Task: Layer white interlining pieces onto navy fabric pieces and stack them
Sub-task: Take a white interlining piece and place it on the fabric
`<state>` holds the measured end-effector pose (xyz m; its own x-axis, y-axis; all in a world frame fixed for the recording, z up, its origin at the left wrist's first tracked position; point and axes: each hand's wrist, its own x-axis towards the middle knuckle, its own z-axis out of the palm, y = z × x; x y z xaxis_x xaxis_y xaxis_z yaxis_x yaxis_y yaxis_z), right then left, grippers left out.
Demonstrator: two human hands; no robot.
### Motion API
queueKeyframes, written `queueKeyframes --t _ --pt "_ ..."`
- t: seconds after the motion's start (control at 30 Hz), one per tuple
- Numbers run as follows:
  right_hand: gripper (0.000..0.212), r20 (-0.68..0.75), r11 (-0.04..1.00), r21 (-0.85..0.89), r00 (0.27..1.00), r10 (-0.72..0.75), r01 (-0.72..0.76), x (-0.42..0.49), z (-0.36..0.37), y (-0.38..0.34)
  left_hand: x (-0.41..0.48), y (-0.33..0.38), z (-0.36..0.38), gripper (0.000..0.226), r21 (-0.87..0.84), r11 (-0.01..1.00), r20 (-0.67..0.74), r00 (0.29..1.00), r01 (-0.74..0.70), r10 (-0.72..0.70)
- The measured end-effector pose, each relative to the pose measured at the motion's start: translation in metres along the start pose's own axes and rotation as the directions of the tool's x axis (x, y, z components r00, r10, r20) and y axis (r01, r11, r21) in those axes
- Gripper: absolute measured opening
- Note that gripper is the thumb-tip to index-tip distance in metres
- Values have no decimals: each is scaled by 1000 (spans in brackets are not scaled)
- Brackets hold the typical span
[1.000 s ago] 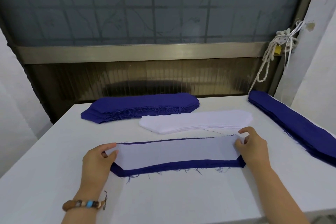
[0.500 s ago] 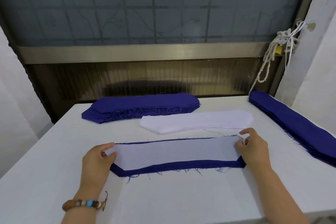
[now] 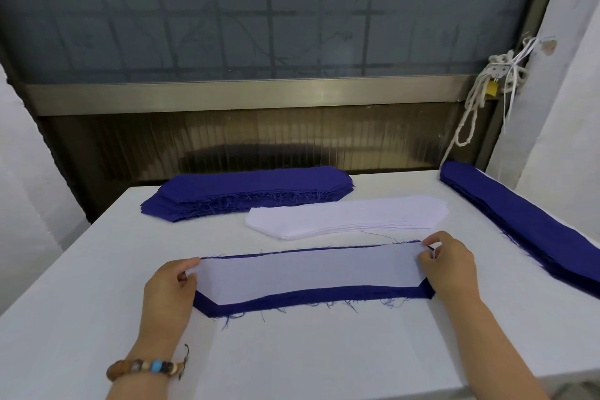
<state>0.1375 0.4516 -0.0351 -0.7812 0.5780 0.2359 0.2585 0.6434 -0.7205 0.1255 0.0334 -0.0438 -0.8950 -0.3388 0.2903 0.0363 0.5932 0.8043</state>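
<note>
White interlining piece point(image 3: 308, 273) on navy fabric piece point(image 3: 324, 296), counter point(image 3: 292, 351) front. Behind: white interlining stack point(image 3: 347, 217), then navy fabric stack point(image 3: 246, 188). Right: second navy fabric stack point(image 3: 535, 237).

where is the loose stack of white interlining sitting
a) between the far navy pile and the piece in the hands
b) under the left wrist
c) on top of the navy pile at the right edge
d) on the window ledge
a: the white interlining stack lies between the far navy pile and the layered piece, which the left hand and right hand pinch at its ends.
</note>
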Motion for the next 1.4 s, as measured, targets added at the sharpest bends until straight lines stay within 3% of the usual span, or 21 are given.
queueKeyframes --t 0.33,0.43,0.57,0.9,1.07,1.27,1.4 --pt "16 -11 1000 -2 1000 -14 14 3 2 3 -2 3 -1 36 25 1000 -8 1000 -8 8" --pt "19 -27 1000 -3 999 -18 18 1 2 3 -2 3 -3 35 126 988 -12 996 -90 92" --pt "22 -25 996 -38 997 -78 77 1 2 3 -3 6 -5 27 232 968 -48 993 -97 111" --pt "12 -18 987 -151 998 -66 62 0 2 -1 -7 17 -5 21 242 970 -69 997 -27 45" --pt "14 25 962 -235 990 -140 142 13 6 -18 8 34 6 21 296 953 -15 997 -68 76" --pt "13 113 960 -88 960 -255 265 39 22 -49 44 71 52 28 129 979 132 981 -157 140" --pt "14 141 954 -72 950 -278 290 55 42 -64 58 88 92 31 194 968 167 978 -160 128"
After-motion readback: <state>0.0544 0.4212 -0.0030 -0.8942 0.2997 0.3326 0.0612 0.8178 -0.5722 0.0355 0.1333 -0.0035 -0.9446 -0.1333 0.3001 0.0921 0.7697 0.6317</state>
